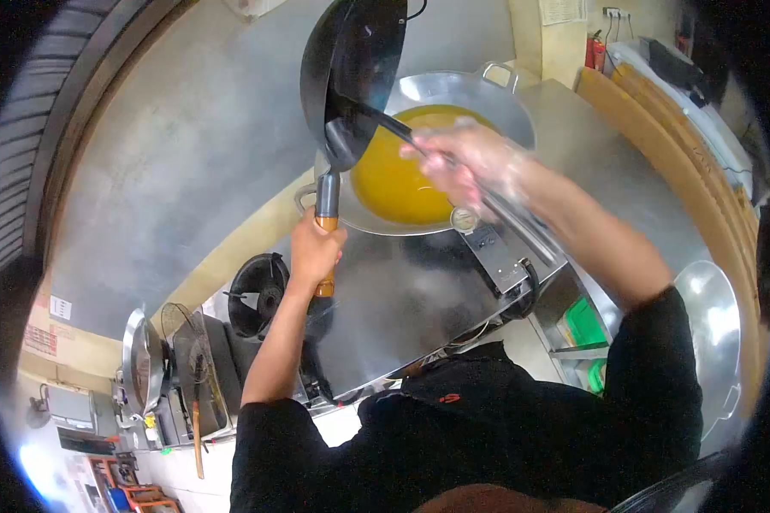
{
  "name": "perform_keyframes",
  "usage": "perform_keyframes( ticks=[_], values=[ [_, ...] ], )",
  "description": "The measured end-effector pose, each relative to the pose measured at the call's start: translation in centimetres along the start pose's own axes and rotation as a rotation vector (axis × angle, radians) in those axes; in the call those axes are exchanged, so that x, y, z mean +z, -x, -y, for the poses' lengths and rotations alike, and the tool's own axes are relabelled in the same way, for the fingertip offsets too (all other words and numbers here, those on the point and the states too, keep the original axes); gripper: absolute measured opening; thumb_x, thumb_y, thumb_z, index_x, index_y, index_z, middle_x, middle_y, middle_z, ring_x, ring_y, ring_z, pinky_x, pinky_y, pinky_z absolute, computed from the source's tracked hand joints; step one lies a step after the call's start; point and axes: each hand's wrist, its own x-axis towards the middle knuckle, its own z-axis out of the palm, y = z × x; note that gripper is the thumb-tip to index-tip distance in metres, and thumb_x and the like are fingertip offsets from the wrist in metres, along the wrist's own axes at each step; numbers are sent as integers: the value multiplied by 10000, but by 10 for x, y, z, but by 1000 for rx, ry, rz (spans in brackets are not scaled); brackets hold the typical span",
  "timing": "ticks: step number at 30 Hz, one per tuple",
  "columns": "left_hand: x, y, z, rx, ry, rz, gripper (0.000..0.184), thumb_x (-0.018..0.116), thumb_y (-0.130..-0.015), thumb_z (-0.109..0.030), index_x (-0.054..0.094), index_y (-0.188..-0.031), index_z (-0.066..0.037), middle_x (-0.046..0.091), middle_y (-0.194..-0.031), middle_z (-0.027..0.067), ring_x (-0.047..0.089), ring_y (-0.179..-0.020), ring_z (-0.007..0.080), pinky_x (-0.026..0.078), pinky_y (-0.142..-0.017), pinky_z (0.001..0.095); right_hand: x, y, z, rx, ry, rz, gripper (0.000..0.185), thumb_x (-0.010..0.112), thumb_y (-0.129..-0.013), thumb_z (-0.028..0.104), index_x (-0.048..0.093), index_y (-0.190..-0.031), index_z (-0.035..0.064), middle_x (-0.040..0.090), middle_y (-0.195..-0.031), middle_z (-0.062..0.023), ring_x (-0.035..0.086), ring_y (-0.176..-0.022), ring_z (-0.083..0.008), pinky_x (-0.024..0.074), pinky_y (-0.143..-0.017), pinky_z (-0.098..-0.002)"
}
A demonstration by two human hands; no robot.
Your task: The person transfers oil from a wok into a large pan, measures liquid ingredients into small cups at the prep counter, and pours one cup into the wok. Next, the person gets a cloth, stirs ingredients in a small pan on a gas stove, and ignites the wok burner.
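Observation:
My left hand point(315, 248) is closed around the wooden end of a wok's handle. The dark wok point(312, 81) is lifted and tipped almost on its side, with its inside facing right. A blurred right hand point(466, 162) grips the long metal shaft of what looks like a ladle point(393, 126). Its dark head reaches into the wok's lower part, and its exact shape is hard to make out. Behind and below them sits a large two-handled metal pan point(522, 120) holding yellow oil point(402, 184).
A dial thermometer point(464, 220) and a control box point(496, 256) stand at the pan's front right. On the left are a black burner ring point(259, 295) and a wire strainer point(180, 321). Another large metal pan point(710, 342) leans at the right, near tall brown boards point(684, 145).

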Motion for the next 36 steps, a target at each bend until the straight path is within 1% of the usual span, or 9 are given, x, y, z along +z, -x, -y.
perform_keyframes(
  ticks=[5, 7, 10, 12, 20, 22, 23, 25, 36],
  values=[
    [-3, 8, 11, 127, -192, -84, 212, 636, -732, -77, 516, -890, -3, 568, -621, 93, 575, -470, 175, 459, -465, 325, -66, -50, -16, -51, -46, -67, 205, 477, -999, 240, 533, -954, 48, 462, -575, 59, 371, -349, -7, 316, -289, -193],
    [-6, 15, 11, 90, -155, -64, 212, 637, -735, -77, 514, -890, -3, 568, -624, 90, 576, -476, 170, 458, -469, 319, -77, 2, -12, -108, 883, -137, 249, 441, -1006, 248, 547, -1081, 35, 564, -658, -14, 531, -461, -106, 462, -410, -272],
    [-15, 16, 13, 34, -78, -30, 215, 639, -737, -70, 508, -894, -5, 562, -633, 83, 570, -482, 160, 455, -471, 311, -145, 37, -38, -645, 1780, -347, 430, 393, -1011, 341, 525, -1257, 15, 630, -999, -167, 613, -882, -281, 494, -799, -427],
    [-21, 19, 10, 12, -50, -4, 219, 639, -736, -64, 504, -900, -7, 557, -639, 79, 564, -482, 154, 453, -470, 310, -154, 77, 5, -326, 2146, -368, 506, 391, -1000, 378, 486, -1342, 19, 608, -1152, -204, 589, -1063, -297, 458, -940, -447],
    [-26, 11, 12, 11, 32, 44, 220, 643, -743, -64, 468, -872, -34, 524, -624, 39, 526, -462, 126, 434, -432, 287, -182, 75, 118, -591, 2449, -908, 593, 493, -915, 146, 324, -1483, 123, 588, -866, -142, 610, -790, -278, 522, -817, -411],
    [-27, 10, 13, 10, 40, 58, 218, 641, -746, -67, 466, -871, -35, 524, -619, 39, 526, -461, 125, 434, -428, 287, -130, 78, 123, -295, 2469, -985, 653, 483, -861, 15, 342, -1487, 136, 630, -897, -124, 637, -815, -277, 531, -833, -377],
    [-28, 11, 14, 3, 38, 85, 217, 640, -748, -69, 463, -870, -36, 524, -614, 39, 525, -460, 123, 434, -424, 287, -135, 75, 129, -310, 2475, -981, 653, 483, -861, 15, 342, -1487, 136, 630, -897, -124, 637, -815, -277, 531, -833, -377],
    [-26, 17, 5, 1, 54, 93, 219, 639, -749, -70, 468, -881, -32, 527, -611, 41, 527, -460, 122, 436, -422, 287, -152, 70, 143, -1303, 2294, -772, 591, 484, -855, 12, 446, -1430, 139, 670, -956, -110, 654, -877, -278, 534, -843, -363],
    [-27, 14, 17, 185, -229, -43, 233, 637, -722, -97, 520, -896, 4, 571, -604, 94, 581, -481, 187, 468, -493, 344, -91, 14, 144, -1275, 2437, -637, 371, 535, -883, 91, 604, -1246, 124, 688, -899, -108, 667, -846, -285, 549, -778, -375]
  ],
)
